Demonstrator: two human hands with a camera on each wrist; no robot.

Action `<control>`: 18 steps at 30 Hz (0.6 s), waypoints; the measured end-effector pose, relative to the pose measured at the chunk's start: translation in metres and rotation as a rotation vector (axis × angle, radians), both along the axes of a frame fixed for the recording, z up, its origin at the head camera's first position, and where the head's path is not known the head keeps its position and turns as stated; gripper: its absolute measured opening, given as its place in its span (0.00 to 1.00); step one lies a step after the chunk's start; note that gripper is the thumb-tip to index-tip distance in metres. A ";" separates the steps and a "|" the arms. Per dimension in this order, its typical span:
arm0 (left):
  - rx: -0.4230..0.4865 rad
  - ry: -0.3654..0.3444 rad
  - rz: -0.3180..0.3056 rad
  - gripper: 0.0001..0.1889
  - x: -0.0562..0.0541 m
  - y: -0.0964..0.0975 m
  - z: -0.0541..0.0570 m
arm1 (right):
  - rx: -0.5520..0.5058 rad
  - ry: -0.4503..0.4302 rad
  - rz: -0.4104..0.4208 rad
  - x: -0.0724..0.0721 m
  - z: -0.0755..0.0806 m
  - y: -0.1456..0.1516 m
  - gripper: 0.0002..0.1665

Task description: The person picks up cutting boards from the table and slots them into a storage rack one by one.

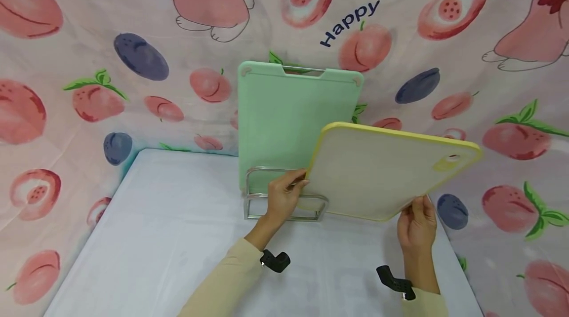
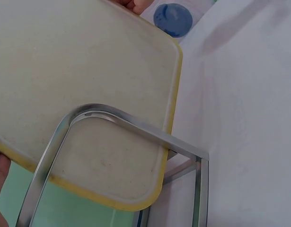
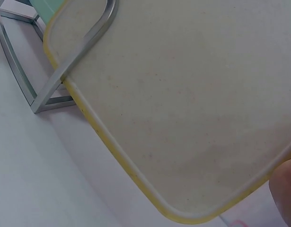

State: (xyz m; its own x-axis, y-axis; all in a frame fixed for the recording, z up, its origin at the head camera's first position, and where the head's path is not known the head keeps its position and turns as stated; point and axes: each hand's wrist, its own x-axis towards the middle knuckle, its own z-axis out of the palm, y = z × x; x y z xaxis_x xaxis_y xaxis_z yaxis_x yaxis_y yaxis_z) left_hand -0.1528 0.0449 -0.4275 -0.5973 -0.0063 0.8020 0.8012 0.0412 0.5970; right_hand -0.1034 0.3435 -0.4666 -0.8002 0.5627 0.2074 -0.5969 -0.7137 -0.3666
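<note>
A cutting board with a yellow rim and a pale face (image 1: 382, 174) is held tilted, its handle slot toward the upper right. My left hand (image 1: 284, 196) pinches its left edge, while my right hand (image 1: 417, 225) grips the lower right edge with thumb and fingers. In the left wrist view, one corner of the board lies behind the front loop of a metal rack (image 2: 49, 156). Behind it, a green cutting board (image 1: 284, 114) stands upright in the same rack. Only part of the right hand's fingers (image 3: 285, 184) shows in the right wrist view.
The rack stands on a table with a white cover (image 1: 169, 238), close to the back edge. A fruit-patterned cloth (image 1: 249, 95) hangs behind and at both sides. Black straps (image 1: 274, 261) sit on both wrists.
</note>
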 end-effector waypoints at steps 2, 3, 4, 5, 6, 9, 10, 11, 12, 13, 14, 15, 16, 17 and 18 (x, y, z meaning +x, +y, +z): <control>0.005 0.006 -0.004 0.14 -0.001 -0.002 -0.001 | -0.016 0.000 -0.001 -0.001 0.000 -0.002 0.11; 0.007 0.006 -0.005 0.14 -0.001 -0.003 -0.001 | -0.033 0.002 0.003 -0.001 0.000 -0.003 0.11; 0.008 0.007 -0.003 0.15 -0.001 -0.003 -0.002 | -0.044 0.002 0.005 -0.001 0.000 -0.004 0.10; 0.010 0.006 -0.005 0.15 -0.001 -0.004 -0.002 | -0.045 0.000 0.004 -0.001 0.001 -0.005 0.10; 0.013 0.005 -0.005 0.15 -0.001 -0.005 -0.002 | -0.042 0.001 0.006 -0.002 0.001 -0.006 0.10; 0.015 -0.002 -0.004 0.15 -0.001 -0.008 -0.002 | -0.042 0.007 0.016 -0.002 0.002 -0.008 0.10; 0.015 -0.003 -0.001 0.15 -0.001 -0.008 -0.002 | -0.034 0.011 0.018 -0.002 0.002 -0.009 0.11; 0.015 -0.005 0.000 0.15 -0.001 -0.009 -0.003 | -0.031 0.015 0.020 -0.003 0.003 -0.010 0.11; 0.013 -0.007 0.004 0.15 -0.001 -0.010 -0.003 | -0.028 0.017 0.022 -0.003 0.003 -0.011 0.11; 0.014 -0.008 0.008 0.15 -0.001 -0.011 -0.003 | -0.032 0.018 0.025 -0.003 0.003 -0.012 0.11; 0.017 -0.010 0.011 0.15 -0.001 -0.012 -0.003 | -0.033 0.017 0.027 -0.003 0.003 -0.013 0.11; 0.018 -0.011 0.016 0.15 -0.001 -0.013 -0.003 | -0.036 0.015 0.029 -0.003 0.003 -0.014 0.11; 0.020 -0.012 0.020 0.15 -0.001 -0.014 -0.003 | -0.037 0.014 0.032 -0.003 0.003 -0.015 0.11; 0.020 -0.012 0.025 0.15 -0.001 -0.015 -0.003 | -0.033 0.009 0.029 -0.003 0.003 -0.016 0.11; 0.022 -0.012 0.028 0.15 -0.001 -0.016 -0.003 | -0.034 0.008 0.032 -0.003 0.003 -0.017 0.11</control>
